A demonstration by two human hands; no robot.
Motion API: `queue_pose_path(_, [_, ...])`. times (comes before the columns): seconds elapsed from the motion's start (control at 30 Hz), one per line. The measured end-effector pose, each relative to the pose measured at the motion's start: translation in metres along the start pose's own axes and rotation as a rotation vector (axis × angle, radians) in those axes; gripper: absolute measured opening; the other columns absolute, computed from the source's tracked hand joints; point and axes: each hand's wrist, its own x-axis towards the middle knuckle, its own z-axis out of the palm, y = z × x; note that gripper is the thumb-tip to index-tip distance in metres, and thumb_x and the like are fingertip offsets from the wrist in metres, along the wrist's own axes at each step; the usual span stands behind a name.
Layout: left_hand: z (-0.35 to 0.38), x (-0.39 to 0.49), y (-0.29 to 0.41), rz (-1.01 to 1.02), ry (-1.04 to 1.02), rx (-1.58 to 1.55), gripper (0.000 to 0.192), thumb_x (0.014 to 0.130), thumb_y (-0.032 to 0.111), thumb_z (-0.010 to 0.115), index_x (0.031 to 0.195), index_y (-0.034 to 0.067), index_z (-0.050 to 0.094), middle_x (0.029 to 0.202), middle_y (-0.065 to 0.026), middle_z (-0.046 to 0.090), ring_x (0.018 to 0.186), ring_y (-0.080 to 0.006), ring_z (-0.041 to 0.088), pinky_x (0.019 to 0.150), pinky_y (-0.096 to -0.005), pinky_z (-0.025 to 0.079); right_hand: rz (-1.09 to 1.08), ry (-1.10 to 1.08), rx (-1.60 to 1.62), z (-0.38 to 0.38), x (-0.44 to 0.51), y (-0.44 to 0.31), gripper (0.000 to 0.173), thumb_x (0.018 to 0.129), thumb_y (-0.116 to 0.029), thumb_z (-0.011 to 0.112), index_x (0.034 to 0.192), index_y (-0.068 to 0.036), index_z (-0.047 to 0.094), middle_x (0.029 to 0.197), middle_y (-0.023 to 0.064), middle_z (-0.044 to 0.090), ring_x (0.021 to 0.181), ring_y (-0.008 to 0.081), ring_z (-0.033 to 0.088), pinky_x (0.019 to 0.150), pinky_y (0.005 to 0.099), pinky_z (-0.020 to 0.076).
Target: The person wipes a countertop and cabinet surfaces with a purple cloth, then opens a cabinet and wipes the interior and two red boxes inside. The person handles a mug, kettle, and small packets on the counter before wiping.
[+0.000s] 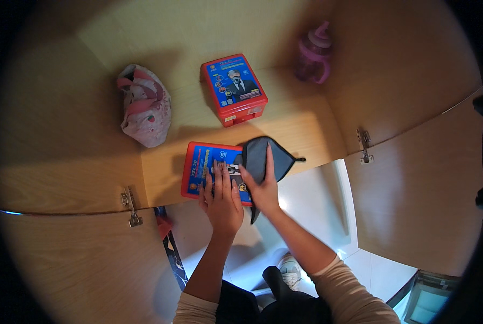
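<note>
A red plastic box (195,162) with a blue printed label lies at the shelf's front edge. The label carries a picture of a masked figure in a suit and some writing. My left hand (224,202) rests flat across the label, fingers slightly apart. At the box's right end, my right hand (265,188) holds a grey cloth (280,156) with black edging and a corner loop. My right index finger stretches along the cloth and the thumb reaches toward the label. Part of the cloth hangs below the shelf edge; the box's right end is hidden under it.
Behind stands a second red box (235,83) with a similar label. A pink-and-white fabric bag (146,109) is on the left. At the back right is a pink handled drinking bottle (314,54). Wooden doors with metal hinges (132,206) stand open on both sides of the cupboard.
</note>
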Motion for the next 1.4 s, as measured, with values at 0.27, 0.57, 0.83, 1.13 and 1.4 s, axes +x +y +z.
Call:
queue_pose_path(0.27, [-0.006, 0.028, -0.031, 0.208, -0.07, 0.008, 0.05, 0.095, 0.029, 0.047, 0.141, 0.011, 0.043, 0.148, -0.0052, 0.037, 0.137, -0.028, 0.03, 0.112, -0.0489, 0.016, 0.189, 0.134, 0.244, 0.007, 0.035, 0.004, 0.031, 0.082, -0.026, 0.074, 0.092, 0.001, 0.064, 0.081, 0.0091, 0.066, 0.074, 0.0129, 0.06, 0.07, 0.029, 0.0485])
queue_pose_path(0.57, [-0.013, -0.011, -0.034, -0.535, -0.015, -0.66, 0.053, 0.099, 0.032, 0.042, 0.139, -0.003, 0.036, 0.133, -0.0276, 0.046, 0.122, -0.0403, 0.047, 0.099, -0.0436, 0.039, -0.003, -0.078, -0.105, 0.007, -0.074, -0.02, 0.073, 0.081, -0.021, 0.073, 0.14, 0.0, 0.035, 0.128, 0.0268, 0.047, 0.12, 0.038, 0.047, 0.099, 0.0405, 0.039])
queue_pose_path(0.83, [-0.018, 0.001, -0.042, -0.439, -0.049, -0.51, 0.049, 0.099, 0.032, 0.043, 0.14, 0.004, 0.038, 0.118, -0.0234, 0.059, 0.1, -0.0364, 0.062, 0.079, -0.0395, 0.052, 0.242, -0.4, 0.343, 0.026, 0.065, -0.007, 0.079, 0.083, -0.025, 0.073, 0.147, -0.013, 0.028, 0.139, 0.0164, 0.043, 0.126, 0.0258, 0.044, 0.103, 0.0358, 0.0375])
queue_pose_path(1.13, [-0.014, -0.002, -0.04, -0.406, 0.009, -0.434, 0.05, 0.098, 0.032, 0.044, 0.14, 0.006, 0.037, 0.113, -0.0216, 0.061, 0.094, -0.0378, 0.063, 0.072, -0.0433, 0.053, 0.532, -0.349, 0.621, -0.002, -0.04, -0.01, 0.074, 0.098, -0.022, 0.049, 0.152, -0.013, -0.002, 0.149, 0.014, 0.027, 0.132, 0.02, 0.034, 0.109, 0.032, 0.0299])
queue_pose_path(1.4, [-0.009, -0.002, -0.049, -0.32, 0.047, -0.455, 0.05, 0.097, 0.033, 0.046, 0.136, 0.002, 0.042, 0.113, -0.023, 0.061, 0.096, -0.038, 0.063, 0.074, -0.044, 0.053, 0.366, -0.286, 0.335, 0.022, 0.046, 0.001, 0.081, 0.087, -0.027, 0.069, 0.146, -0.003, 0.018, 0.132, 0.0159, 0.048, 0.117, 0.021, 0.05, 0.098, 0.0322, 0.0421])
